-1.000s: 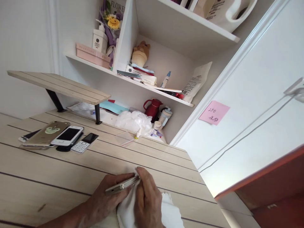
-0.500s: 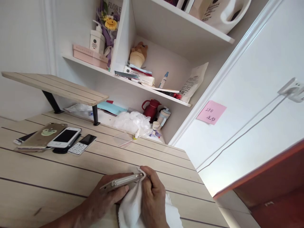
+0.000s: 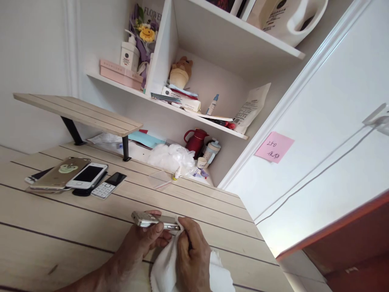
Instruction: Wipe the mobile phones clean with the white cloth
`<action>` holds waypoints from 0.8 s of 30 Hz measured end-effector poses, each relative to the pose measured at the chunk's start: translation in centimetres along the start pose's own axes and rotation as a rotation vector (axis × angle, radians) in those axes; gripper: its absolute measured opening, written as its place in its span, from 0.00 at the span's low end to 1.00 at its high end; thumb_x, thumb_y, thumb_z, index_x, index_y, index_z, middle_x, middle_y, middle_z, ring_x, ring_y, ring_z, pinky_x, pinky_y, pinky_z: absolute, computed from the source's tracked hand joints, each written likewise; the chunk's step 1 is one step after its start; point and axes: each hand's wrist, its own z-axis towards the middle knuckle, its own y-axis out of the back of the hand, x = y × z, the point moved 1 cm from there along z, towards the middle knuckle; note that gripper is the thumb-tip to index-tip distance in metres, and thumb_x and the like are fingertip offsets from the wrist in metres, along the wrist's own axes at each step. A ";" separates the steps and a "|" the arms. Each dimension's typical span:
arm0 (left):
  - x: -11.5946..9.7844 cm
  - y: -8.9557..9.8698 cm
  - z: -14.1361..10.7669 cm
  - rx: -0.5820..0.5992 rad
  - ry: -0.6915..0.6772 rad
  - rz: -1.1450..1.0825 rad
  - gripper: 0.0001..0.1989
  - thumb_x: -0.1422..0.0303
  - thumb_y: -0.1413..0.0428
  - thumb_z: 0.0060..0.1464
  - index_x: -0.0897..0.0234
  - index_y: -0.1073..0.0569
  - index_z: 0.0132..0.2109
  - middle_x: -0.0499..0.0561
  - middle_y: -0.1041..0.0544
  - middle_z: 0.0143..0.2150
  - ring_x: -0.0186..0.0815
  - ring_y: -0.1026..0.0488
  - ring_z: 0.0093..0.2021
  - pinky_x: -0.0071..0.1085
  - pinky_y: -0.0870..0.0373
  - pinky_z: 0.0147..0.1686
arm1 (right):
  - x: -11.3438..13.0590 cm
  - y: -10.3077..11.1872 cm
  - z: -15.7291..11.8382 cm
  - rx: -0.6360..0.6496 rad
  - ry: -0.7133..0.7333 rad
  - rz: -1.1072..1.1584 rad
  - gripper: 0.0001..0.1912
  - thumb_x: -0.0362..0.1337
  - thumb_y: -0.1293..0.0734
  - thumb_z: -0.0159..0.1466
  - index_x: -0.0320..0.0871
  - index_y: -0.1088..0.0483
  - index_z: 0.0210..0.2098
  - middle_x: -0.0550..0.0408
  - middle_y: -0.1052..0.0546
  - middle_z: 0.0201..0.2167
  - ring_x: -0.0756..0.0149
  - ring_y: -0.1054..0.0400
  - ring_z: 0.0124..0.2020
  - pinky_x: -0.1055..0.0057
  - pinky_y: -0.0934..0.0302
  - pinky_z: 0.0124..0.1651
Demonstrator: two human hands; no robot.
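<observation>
A silvery phone (image 3: 146,219) is held edge-on above the wooden table, its thin side facing up. My left hand (image 3: 146,239) is closed round its middle, thumb on the near side. With pinched fingers, my right hand (image 3: 193,251) presses a white cloth (image 3: 165,263) against the phone's right end. The cloth hangs below my right hand and spreads on the table to its right. Part of the phone is hidden by my left fingers and the cloth.
Several phones lie at the left, among them a gold one (image 3: 60,174), a white one (image 3: 88,175) and a keypad phone (image 3: 108,185). Behind are a small raised shelf (image 3: 79,113), a clear plastic bag (image 3: 172,158) and a red jug (image 3: 196,141). The wooden table's (image 3: 227,227) edge runs down the right.
The phone has been turned in my left hand, its left end now higher and its side more visible. My left thumb has shifted onto that side. The camera view has moved slightly.
</observation>
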 end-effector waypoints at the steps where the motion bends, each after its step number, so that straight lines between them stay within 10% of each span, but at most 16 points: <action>1: -0.4 -0.3 -0.2 -0.018 0.008 -0.029 0.36 0.51 0.25 0.38 0.61 0.32 0.48 0.56 0.15 0.37 0.43 0.18 0.34 0.38 0.23 0.38 | 0.1 -0.1 -0.2 0.006 0.035 -0.009 0.17 0.27 0.42 0.69 0.45 0.25 0.50 0.51 0.20 0.45 0.66 0.23 0.48 0.72 0.27 0.51; 10: -1.9 -1.1 -1.4 -0.071 0.091 -0.089 0.25 0.59 0.27 0.44 0.64 0.25 0.46 0.53 0.17 0.39 0.41 0.20 0.41 0.33 0.24 0.40 | 0.1 -0.7 -1.1 0.152 0.392 -0.153 0.30 0.25 0.40 0.69 0.40 0.40 0.69 0.43 0.25 0.60 0.58 0.31 0.63 0.62 0.29 0.61; 24: -1.8 -0.8 -0.7 -0.110 0.169 -0.259 0.07 0.68 0.38 0.62 0.69 0.20 0.38 0.62 0.16 0.38 0.44 0.18 0.39 0.39 0.20 0.44 | 0.2 0.1 -0.1 -0.029 0.235 -0.089 0.23 0.24 0.40 0.70 0.43 0.30 0.61 0.49 0.21 0.55 0.69 0.26 0.57 0.75 0.32 0.61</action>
